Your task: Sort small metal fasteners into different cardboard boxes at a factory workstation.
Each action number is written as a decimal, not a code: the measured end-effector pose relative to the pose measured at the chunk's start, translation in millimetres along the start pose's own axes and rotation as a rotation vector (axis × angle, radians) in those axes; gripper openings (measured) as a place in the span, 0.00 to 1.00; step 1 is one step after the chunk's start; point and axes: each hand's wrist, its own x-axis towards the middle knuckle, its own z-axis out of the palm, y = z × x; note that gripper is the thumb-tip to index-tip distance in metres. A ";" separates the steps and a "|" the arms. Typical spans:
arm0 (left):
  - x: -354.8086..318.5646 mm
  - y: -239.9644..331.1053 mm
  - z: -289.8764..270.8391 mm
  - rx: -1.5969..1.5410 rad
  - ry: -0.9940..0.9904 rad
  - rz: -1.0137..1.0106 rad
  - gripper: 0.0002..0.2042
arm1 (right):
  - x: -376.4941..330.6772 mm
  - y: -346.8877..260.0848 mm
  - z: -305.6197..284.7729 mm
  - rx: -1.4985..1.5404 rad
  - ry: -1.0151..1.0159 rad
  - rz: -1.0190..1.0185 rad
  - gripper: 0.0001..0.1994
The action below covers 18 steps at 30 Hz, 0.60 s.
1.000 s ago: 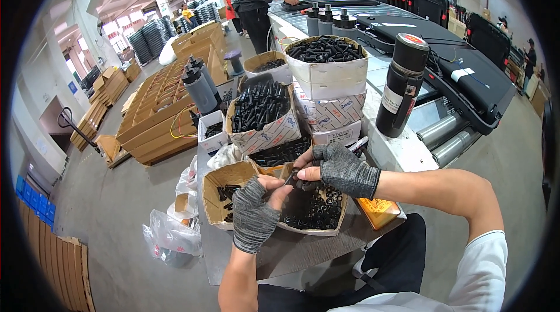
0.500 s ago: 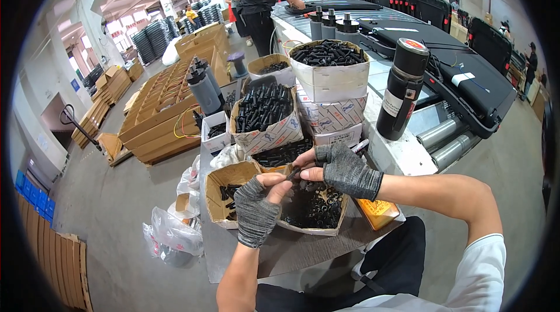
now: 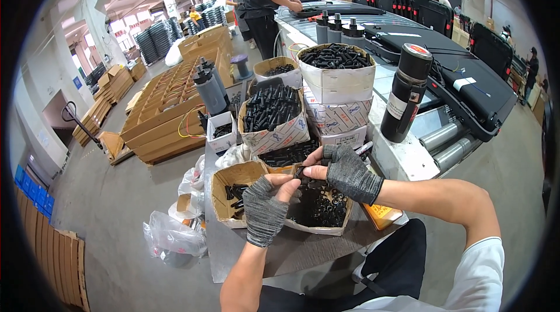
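My left hand (image 3: 267, 207) and my right hand (image 3: 344, 171), both in grey fingerless knit gloves, meet over an open cardboard box (image 3: 341, 227) filled with small black plastic parts. Between the fingertips of both hands I pinch one small black part (image 3: 301, 172). A second, lower box (image 3: 220, 202) with a few black parts stands just left of my left hand. Behind my hands, a taller box (image 3: 274, 133) is packed with upright black tubes.
A black flask with a red-marked lid (image 3: 405, 94) stands on the roller conveyor (image 3: 444, 137) to the right. Stacked white boxes (image 3: 338, 81) hold more black parts. Clear plastic bags (image 3: 172, 237) lie on the floor at left. A person in black (image 3: 265, 3) works at the far table.
My hands have kept together over the box, shifting slightly while working the small black part between the fingertips. Nothing else has moved.
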 end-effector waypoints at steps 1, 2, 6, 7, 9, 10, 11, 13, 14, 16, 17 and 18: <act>-1.2 -0.3 1.2 0.042 0.022 0.047 0.06 | -1.3 -1.0 0.2 0.022 -0.010 0.039 0.12; -2.0 -0.7 1.6 0.084 0.044 0.094 0.06 | -2.5 -1.7 0.5 0.044 -0.021 0.078 0.13; -2.0 -4.7 0.8 0.078 0.055 0.137 0.06 | -5.3 -2.0 1.5 0.146 -0.031 0.084 0.13; -1.6 -2.1 0.9 -0.017 0.047 0.062 0.07 | -6.3 -2.9 0.6 0.112 -0.022 0.054 0.12; -0.3 1.4 -0.3 -0.114 0.037 -0.012 0.07 | -7.3 -4.1 -0.4 0.077 -0.011 0.024 0.12; 0.4 2.4 -3.1 -0.125 0.020 -0.059 0.07 | -5.9 -3.7 0.8 0.113 -0.033 0.009 0.11; 0.9 3.3 -5.1 -0.137 0.004 -0.107 0.07 | -4.7 -3.6 1.5 0.149 -0.056 -0.005 0.10; 2.4 5.4 -6.2 -0.203 -0.003 -0.132 0.07 | -1.0 -5.6 -1.3 0.123 -0.094 -0.010 0.09; 3.5 6.4 -6.1 -0.272 -0.011 -0.157 0.06 | 1.1 -7.0 -3.9 0.095 -0.130 -0.013 0.09; 4.7 6.1 -6.6 -0.320 -0.017 -0.176 0.06 | 3.9 -11.3 -6.5 0.038 -0.165 -0.126 0.08; 4.9 5.1 -7.9 -0.368 -0.024 -0.197 0.06 | 6.1 -16.4 -6.6 -0.018 -0.200 -0.236 0.08; 5.3 3.4 -10.6 -0.369 -0.018 -0.196 0.06 | 6.1 -23.5 -8.8 -0.071 -0.240 -0.183 0.05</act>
